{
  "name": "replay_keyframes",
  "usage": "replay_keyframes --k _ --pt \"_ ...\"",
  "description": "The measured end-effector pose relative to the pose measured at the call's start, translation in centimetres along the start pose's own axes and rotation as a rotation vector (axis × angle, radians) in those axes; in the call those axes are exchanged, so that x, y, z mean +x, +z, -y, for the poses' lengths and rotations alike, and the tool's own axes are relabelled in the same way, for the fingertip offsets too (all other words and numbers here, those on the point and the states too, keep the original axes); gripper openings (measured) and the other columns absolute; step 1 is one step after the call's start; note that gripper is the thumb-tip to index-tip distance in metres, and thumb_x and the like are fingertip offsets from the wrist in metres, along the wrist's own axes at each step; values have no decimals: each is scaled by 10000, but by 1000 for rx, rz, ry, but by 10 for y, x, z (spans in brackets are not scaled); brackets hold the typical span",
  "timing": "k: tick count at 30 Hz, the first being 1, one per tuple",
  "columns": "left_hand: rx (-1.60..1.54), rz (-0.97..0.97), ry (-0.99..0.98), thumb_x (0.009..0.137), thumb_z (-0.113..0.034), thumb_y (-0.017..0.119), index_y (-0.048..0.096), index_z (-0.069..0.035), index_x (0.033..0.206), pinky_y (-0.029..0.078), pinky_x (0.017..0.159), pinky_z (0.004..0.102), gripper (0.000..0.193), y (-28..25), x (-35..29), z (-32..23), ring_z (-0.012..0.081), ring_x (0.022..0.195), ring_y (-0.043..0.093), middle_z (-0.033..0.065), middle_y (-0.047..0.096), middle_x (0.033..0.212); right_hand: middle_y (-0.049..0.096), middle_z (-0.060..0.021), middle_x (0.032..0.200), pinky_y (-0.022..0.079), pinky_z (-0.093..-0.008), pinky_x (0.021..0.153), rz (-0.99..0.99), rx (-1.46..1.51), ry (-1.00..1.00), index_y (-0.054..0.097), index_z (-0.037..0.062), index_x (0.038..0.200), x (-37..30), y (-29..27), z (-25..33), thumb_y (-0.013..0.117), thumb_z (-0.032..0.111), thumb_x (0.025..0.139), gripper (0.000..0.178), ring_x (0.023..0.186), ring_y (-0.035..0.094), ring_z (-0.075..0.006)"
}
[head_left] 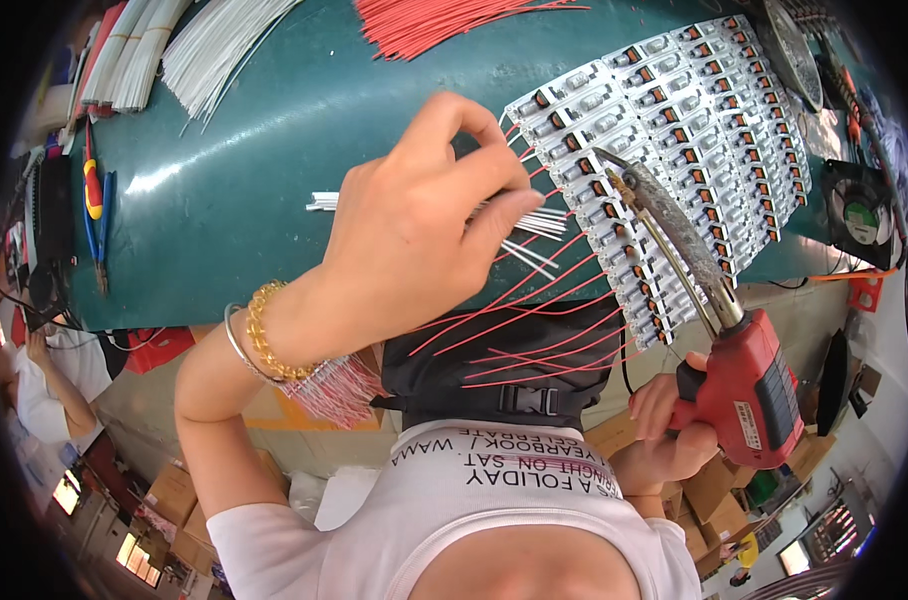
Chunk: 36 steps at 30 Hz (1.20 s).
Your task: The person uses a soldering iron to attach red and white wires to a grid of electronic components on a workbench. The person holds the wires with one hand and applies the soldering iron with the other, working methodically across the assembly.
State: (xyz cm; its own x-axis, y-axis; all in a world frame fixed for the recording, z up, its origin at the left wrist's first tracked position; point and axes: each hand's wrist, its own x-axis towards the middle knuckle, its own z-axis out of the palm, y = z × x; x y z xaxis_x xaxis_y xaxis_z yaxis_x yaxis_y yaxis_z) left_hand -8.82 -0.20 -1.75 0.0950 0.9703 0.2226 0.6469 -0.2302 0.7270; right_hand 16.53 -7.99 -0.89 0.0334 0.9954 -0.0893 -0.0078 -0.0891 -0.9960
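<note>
On the right of the green bench [224,250]: a sheet of small circuit boards [689,130] is lying in several rows, with red wires [534,297] trailing from its near left edge.
Left hand [414,220]: it is hovering just left of the boards, its fingers curled together and gripping a bunch of short white wires [544,221] whose ends are poking out on 2 sides.
Right hand [679,455]: its fingers are wrapping the handle of a red soldering gun [764,390]; the tip is pointing over the boards' left part, and I cannot tell whether it is touching.
Soldering: the person is, I judge, attaching wires along the board edge.
Wire to pad: the next move is probably calling for 1 wire end against a pad, fingertips clear of the hot tip.
Cardboard boxes [709,495]: they are standing at the near right; their contents are not showing.
Banded white bundles [139,50]: they are lying far left, while a red wire heap [444,20] is resting far centre.
</note>
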Motion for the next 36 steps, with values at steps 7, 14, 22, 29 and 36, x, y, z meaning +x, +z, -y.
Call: replay_keyframes --k 7,14,22,29,36 --pt "11 -84 -112 743 -2 659 577 0 757 455 595 273 83 10 -9 -14 205 685 564 113 554 899 415 0 436 331 -236 386 40 -26 9 383 -93 1178 -1 -3 3 540 616 788 824 346 372 -103" --pt "62 -208 -140 736 2 660 574 -13 752 442 592 271 89 20 -12 -13 206 694 564 99 567 862 433 -3 457 340 -242 397 56 -47 22 424 -75 1121 -6 -7 -1 567 602 775 773 367 400 -109" --pt "37 -214 -142 719 7 669 577 -18 722 440 572 269 95 21 -12 -11 193 664 558 93 571 843 459 -11 490 365 -255 420 97 -124 -17 443 -63 1097 -8 -6 1 577 558 793 704 386 427 -117" --pt "46 -232 -143 714 8 673 579 -16 716 436 564 259 97 21 -12 -11 182 653 554 82 573 835 445 -8 479 365 -257 417 87 -191 -21 439 -65 1096 -12 -14 -4 585 526 806 674 386 425 -117" --pt "35 -239 -149 715 2 672 581 -17 716 437 569 261 93 23 -12 -10 182 660 558 85 575 834 433 -11 469 356 -252 410 50 -96 -37 430 -82 1117 -7 -1 2 613 519 787 710 377 417 -116"
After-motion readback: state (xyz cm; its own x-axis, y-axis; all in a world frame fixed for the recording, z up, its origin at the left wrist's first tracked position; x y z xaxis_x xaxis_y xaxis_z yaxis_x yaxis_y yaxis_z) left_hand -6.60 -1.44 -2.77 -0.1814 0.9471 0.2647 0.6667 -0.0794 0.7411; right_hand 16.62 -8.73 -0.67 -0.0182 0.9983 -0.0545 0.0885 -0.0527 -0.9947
